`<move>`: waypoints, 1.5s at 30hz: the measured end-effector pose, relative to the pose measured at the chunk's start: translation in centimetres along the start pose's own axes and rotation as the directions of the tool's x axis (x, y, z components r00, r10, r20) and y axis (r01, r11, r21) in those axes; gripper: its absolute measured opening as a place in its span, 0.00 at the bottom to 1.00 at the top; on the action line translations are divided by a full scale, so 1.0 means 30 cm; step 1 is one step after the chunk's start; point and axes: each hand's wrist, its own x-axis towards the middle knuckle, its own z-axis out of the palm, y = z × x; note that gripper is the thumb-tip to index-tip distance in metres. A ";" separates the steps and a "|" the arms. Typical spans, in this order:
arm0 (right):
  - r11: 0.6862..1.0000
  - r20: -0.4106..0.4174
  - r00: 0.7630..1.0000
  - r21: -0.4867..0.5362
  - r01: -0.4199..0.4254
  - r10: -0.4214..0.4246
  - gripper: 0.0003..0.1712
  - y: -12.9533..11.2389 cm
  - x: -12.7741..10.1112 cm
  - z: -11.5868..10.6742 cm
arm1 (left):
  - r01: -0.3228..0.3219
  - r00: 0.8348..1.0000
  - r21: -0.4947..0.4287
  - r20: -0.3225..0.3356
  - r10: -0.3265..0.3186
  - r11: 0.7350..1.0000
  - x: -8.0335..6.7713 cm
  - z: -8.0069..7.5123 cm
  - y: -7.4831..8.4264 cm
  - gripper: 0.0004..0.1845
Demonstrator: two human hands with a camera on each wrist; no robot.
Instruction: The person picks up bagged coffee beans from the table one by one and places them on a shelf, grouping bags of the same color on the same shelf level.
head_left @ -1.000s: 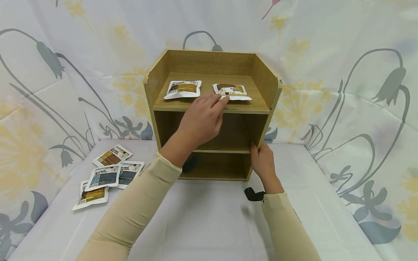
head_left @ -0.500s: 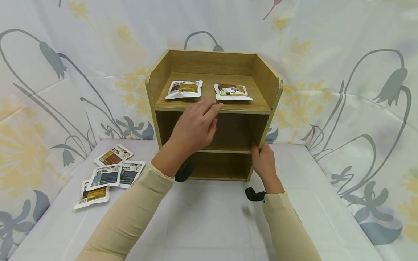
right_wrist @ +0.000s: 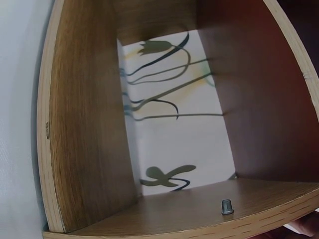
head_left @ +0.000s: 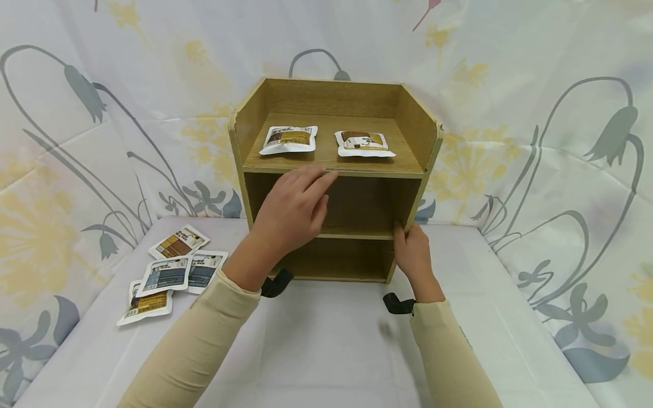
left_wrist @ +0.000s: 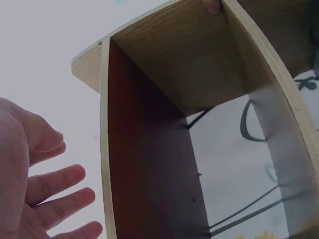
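Note:
A small wooden shelf unit (head_left: 334, 171) with an open top and two compartments below stands against the back cloth. Lying on its top board are two white food pouches with brown-yellow labels, a left pouch (head_left: 289, 140) and a right pouch (head_left: 364, 144). My left hand (head_left: 291, 212), holding nothing, hovers in front of the upper compartment; the left wrist view shows its loosely bent fingers (left_wrist: 57, 181) apart from the shelf edge. My right hand (head_left: 413, 255) grips the unit's right side panel, and a fingertip (left_wrist: 213, 5) shows inside it in the left wrist view.
Several more pouches lie in a loose heap on the white-covered table at the left, among them a blue-labelled pouch (head_left: 165, 276) and a brown-labelled pouch (head_left: 178, 242). A small metal peg (right_wrist: 227, 206) sticks out of the inner side wall. Flowered cloth hangs behind.
My left hand has drawn back from the right pouch on the top board, moving down and left to in front of the shelf. My right hand stays on the side panel.

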 end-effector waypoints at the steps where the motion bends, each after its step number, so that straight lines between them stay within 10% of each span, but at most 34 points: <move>1: 1.000 0.002 1.000 0.000 -0.002 0.002 0.29 0.001 0.000 0.000 | 0.000 1.000 -0.001 -0.002 0.000 1.000 -0.006 -0.002 -0.001 0.20; 28: 1.000 0.014 1.000 0.005 -0.007 0.007 0.32 0.009 0.004 0.001 | 0.102 0.993 -0.029 0.056 -0.100 0.994 -0.199 0.014 -0.069 0.20; 45: 1.000 0.010 1.000 -0.010 0.020 -0.019 0.30 0.004 -0.003 -0.001 | 0.234 0.954 0.012 0.190 -0.233 0.972 -0.351 0.012 -0.141 0.19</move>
